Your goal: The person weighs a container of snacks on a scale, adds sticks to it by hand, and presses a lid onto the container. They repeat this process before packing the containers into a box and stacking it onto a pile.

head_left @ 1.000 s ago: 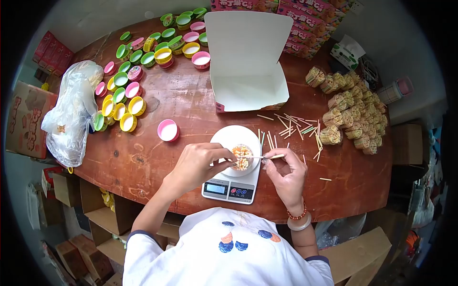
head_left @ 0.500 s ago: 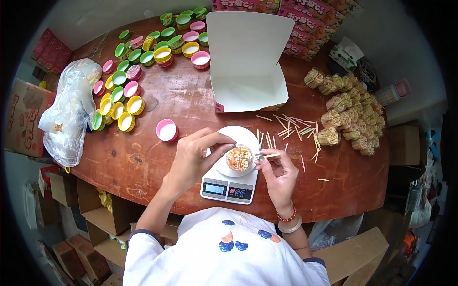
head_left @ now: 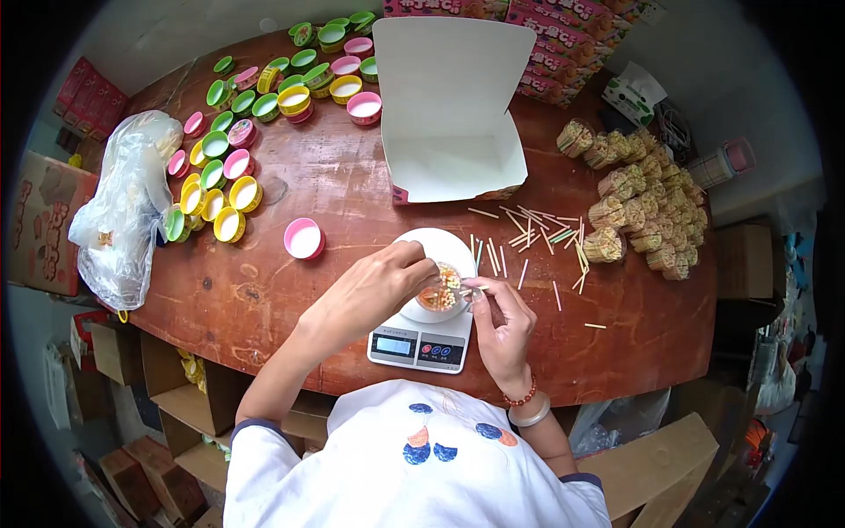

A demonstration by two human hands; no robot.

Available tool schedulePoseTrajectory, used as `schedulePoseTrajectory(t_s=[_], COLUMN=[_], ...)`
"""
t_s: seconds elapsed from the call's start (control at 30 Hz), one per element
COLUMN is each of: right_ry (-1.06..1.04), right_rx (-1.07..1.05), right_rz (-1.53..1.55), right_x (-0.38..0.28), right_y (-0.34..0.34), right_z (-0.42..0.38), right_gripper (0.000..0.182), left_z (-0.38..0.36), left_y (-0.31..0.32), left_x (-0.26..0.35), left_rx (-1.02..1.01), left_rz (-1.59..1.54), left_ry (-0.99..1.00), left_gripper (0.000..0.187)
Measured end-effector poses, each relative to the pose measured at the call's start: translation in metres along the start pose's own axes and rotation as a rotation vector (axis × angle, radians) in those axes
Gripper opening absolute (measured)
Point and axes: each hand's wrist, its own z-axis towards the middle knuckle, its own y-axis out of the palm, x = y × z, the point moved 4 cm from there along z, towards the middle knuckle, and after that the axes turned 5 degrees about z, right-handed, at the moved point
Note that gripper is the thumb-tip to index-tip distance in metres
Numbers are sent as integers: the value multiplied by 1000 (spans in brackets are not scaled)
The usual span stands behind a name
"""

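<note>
A clear cup (head_left: 440,295) with small orange and pale pieces stands on the round plate of a white kitchen scale (head_left: 417,349), whose display is lit. Over the cup's left side is my left hand (head_left: 387,280), its fingertips bent down at the rim and partly hidden, so what they hold does not show. At the cup's right edge my right hand (head_left: 502,321) pinches a short pale stick (head_left: 475,289) between thumb and fingers. A pink cup with a white inside (head_left: 304,238) sits to the left of the scale.
Loose sticks (head_left: 537,224) lie right of an open white box (head_left: 453,158). Many wrapped bundles (head_left: 656,202) crowd the right side. Green, yellow and pink cups (head_left: 229,224) cover the back left, beside a plastic bag (head_left: 128,207). Printed boxes (head_left: 563,40) are stacked behind.
My left hand has moved right and further over the cup, covering part of it. My right hand has shifted slightly left, and the stick in it points less far to the right.
</note>
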Motion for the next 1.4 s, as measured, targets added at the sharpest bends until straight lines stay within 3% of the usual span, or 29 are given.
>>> schedulePoseTrajectory(t_s=[0.1,0.2,0.27,0.53,0.7,0.8,0.87,0.9,1.0,1.13,1.17,1.3,1.37,1.4], right_ry=[-43,-14,-45,-130,-107,99,163,164,240,347,278,251,384,177], right_rx=[-9,23,40,-20,108,201,267,284,241,155,162,216,135,99], right_rz=[-107,-173,-189,-207,-269,-417,-520,-601,-700,-741,-779,-543,-143,-198], right_x=[-8,-8,-8,5,10,29,52,60,77,94,91,72,23,11], right_y=[1,4,7,15,-2,-38,-65,-75,-90,-96,-93,-86,-61,-52], right_z=[2,-1,-1,-10,-14,-19,-27,-30,-35,-34,-33,-21,-6,-1], right_gripper=[23,25,26,37,30,35,43,46,32,13,8,8,7,7], left_z=[-6,-13,-15,-17,-20,-22,-19,-22,-32,-43,-40,-40,-46,-50], left_y=[-12,-25,-27,2,11,15,5,10,36,34,32,12,-3,-8], left_x=[3,6,13,12,8,7,15,14,13,11,14,10,-1,-6], left_rx=[104,130,104,164,195,174,258,67,-183,-163,-146,-47,153,248], left_rz=[-19,-88,15,102,79,110,97,128,315,350,330,204,112,60], left_ry=[46,-52,49,170,158,144,61,65,137,91,75,-11,-99,-146], left_gripper=[23,22,16,17,14,23,42,64,76,76,77,80,73,71])
